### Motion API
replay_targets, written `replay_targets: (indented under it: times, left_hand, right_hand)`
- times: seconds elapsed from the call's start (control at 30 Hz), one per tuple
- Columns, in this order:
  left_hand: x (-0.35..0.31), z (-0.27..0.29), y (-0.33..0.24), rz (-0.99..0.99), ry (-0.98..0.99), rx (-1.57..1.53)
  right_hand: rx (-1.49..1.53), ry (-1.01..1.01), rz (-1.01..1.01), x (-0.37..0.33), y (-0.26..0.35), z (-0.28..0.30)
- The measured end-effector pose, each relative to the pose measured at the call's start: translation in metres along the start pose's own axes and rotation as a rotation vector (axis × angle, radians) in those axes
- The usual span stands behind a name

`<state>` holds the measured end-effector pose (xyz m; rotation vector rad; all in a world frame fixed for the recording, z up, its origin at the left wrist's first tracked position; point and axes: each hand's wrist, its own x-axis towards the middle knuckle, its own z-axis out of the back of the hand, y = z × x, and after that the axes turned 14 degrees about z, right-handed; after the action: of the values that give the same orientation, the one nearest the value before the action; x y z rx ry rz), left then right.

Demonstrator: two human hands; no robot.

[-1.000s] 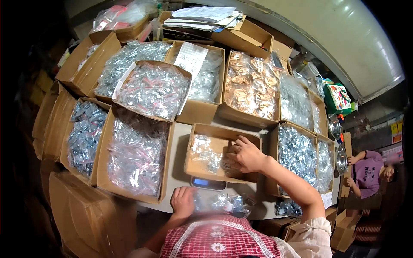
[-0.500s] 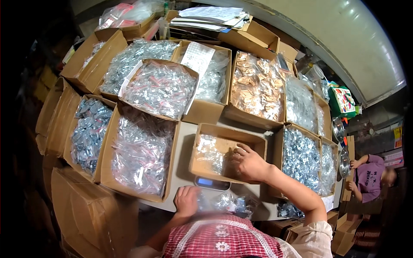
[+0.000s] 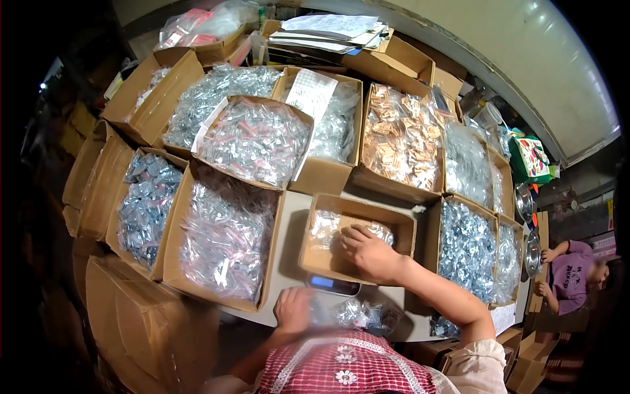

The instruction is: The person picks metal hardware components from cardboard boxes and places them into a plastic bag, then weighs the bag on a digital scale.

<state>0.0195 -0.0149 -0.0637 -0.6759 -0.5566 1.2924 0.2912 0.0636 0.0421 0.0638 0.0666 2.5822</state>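
Note:
My right hand (image 3: 369,253) reaches down into a small cardboard box (image 3: 304,248) with its fingers bent and close together. Small clear plastic bags (image 3: 324,227) lie beside and beyond its fingertips; what the fingertips grip, if anything, is hidden. Under the box's near side a digital scale (image 3: 335,284) with a lit blue display sticks out. At the table's front edge, my left hand (image 3: 291,310) is smeared by motion, next to a blurry clear bag (image 3: 320,310). Its grip does not show. Right of it lies a pile of filled clear bags (image 3: 361,314).
Open cartons surround the table (image 3: 291,226): bagged metal parts (image 3: 226,236) on the left, copper-coloured parts (image 3: 401,141) behind, shiny parts (image 3: 467,240) on the right. Papers (image 3: 331,27) lie stacked at the back. Another person (image 3: 568,277) is at the far right.
My right hand has shifted left inside the small box, and bags now show on its far right side. My left hand stays at the table edge. The whole view has shifted slightly.

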Motion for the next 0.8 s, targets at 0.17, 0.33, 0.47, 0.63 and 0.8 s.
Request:
replay_targets:
  times: [0.17, 0.33, 0.47, 0.63, 0.8]
  left_hand:
    - [-0.002, -0.001, 0.003, 0.013, 0.006, 0.019]
    - [0.001, 0.001, -0.005, 0.035, 0.019, 0.012]
    - [-0.002, -0.001, 0.001, 0.023, 0.012, 0.031]
    - [0.0, 0.0, -0.001, 0.001, -0.003, 0.043]
    - [-0.003, 0.001, -0.002, 0.014, 0.003, 0.056]
  right_hand:
    - [0.132, 0.163, -0.078, 0.017, -0.005, 0.005]
    - [0.084, -0.067, -0.184, 0.024, -0.01, -0.021]
    - [0.135, 0.033, -0.24, 0.028, -0.013, -0.024]
    - [0.066, -0.102, -0.215, 0.037, -0.019, -0.001]
    - [0.098, 0.029, -0.255, 0.039, -0.019, -0.015]
